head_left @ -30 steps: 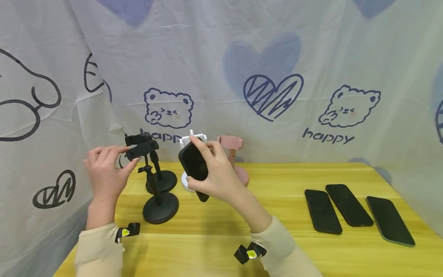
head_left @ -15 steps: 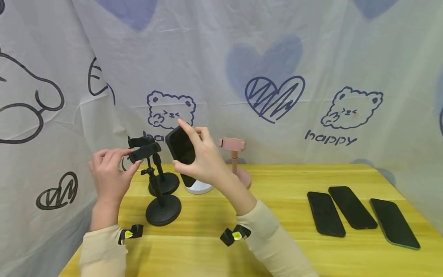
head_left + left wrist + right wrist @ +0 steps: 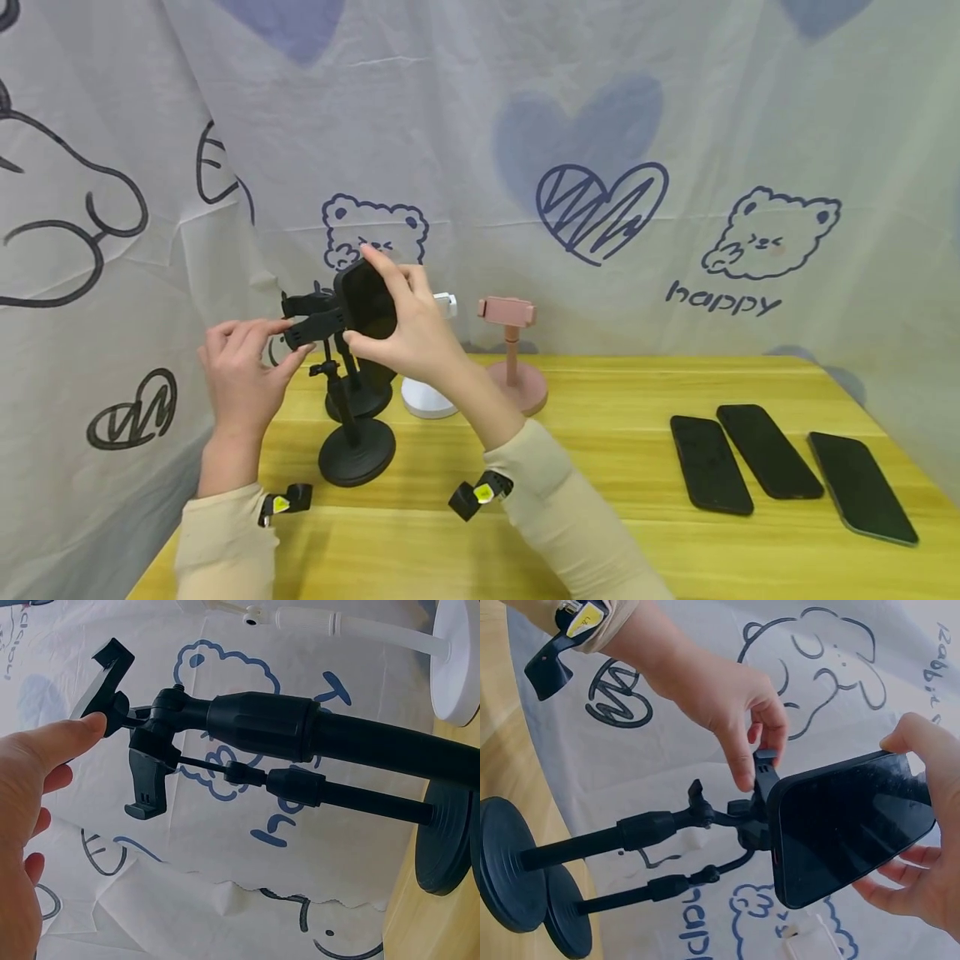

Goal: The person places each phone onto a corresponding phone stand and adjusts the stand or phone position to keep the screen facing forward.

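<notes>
My left hand [image 3: 243, 367] pinches the left end of the clamp on the nearer black phone stand [image 3: 345, 417], thumb below and fingers above. In the left wrist view that clamp [image 3: 112, 679] tilts away from the stand's stem. My right hand [image 3: 420, 329] grips a black smartphone [image 3: 367, 304] by its edges, screen facing me. The phone overlaps the clamp's right end in the head view. From the right wrist, the phone [image 3: 847, 825] hangs right at the clamp, hiding part of it. A second black phone stand [image 3: 300, 305] stands close behind the first.
A white phone stand [image 3: 429, 400], partly hidden by my right hand, and a pink phone stand [image 3: 512, 312] stand towards the back. Several black smartphones [image 3: 711, 464] lie on the yellow wooden table [image 3: 600, 392] at the right. A printed curtain [image 3: 480, 167] hangs behind and at the left.
My right hand has carried the smartphone left and up, from in front of the white stand to the black clamp. My left hand keeps its hold on the clamp.
</notes>
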A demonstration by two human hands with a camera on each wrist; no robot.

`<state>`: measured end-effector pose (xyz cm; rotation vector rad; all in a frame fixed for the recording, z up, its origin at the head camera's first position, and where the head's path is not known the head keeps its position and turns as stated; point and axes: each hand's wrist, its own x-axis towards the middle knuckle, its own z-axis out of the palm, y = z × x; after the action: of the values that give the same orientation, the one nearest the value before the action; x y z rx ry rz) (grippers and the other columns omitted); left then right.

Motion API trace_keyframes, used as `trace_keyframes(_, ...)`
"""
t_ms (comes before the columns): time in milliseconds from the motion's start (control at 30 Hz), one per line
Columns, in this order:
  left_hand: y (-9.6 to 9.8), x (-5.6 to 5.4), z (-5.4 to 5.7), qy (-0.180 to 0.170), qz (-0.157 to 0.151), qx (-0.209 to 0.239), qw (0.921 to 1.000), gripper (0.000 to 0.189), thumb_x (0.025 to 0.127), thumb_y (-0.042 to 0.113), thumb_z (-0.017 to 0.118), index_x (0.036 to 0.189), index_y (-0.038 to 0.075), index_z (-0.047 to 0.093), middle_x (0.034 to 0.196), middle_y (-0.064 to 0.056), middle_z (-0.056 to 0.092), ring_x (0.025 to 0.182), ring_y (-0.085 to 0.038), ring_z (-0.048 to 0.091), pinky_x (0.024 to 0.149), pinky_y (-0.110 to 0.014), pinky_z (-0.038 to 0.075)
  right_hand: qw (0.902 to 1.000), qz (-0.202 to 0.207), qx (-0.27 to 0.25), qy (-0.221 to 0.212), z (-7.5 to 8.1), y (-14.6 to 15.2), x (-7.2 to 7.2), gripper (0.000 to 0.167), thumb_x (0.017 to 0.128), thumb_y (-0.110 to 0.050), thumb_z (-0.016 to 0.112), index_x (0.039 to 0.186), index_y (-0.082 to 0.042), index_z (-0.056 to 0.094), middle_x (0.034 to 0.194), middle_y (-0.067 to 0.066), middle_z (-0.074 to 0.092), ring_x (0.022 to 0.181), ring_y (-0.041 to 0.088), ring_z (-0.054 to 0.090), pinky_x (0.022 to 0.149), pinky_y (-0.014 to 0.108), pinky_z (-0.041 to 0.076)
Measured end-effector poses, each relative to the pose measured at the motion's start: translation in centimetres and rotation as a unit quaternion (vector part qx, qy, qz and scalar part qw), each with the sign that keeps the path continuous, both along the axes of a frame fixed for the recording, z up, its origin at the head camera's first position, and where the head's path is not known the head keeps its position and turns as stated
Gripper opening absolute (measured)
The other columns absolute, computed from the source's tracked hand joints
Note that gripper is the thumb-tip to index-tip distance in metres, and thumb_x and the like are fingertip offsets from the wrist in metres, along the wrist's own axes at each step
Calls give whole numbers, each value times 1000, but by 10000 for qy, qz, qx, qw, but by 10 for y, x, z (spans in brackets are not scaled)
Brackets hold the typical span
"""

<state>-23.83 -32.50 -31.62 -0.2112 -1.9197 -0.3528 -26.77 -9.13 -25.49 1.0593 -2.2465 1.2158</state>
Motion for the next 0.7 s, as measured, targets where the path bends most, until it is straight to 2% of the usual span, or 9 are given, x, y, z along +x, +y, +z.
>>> trace_keyframes(233,-1,2,3,-76,-97,-73,9999,41,69,14,87,103,-2,70,97,-24,69,96,-42,47,82,-55,30,9996,244,-16,-146,3,-16,-4,92,80,-37,74,153,-44,18,139,8,39,114,25,53,87,45,52)
trace_keyframes(500,-2,2,3,-60,-272,-49,9996,42,67,8,88,104,-3,72,97,-25,70,92,-41,47,81,-53,32,9978,582,-180,-275,2,-31,-7,91,80,-38,74,152,-45,19,135,8,40,101,17,48,74,31,46)
trace_keyframes(700,-3,4,4,-121,-290,-61,9995,40,69,12,87,104,-2,72,98,-25,71,92,-41,48,84,-52,33,9973,650,-234,-249,0,-41,-10,90,80,-39,74,152,-44,20,137,10,42,103,22,54,79,28,49)
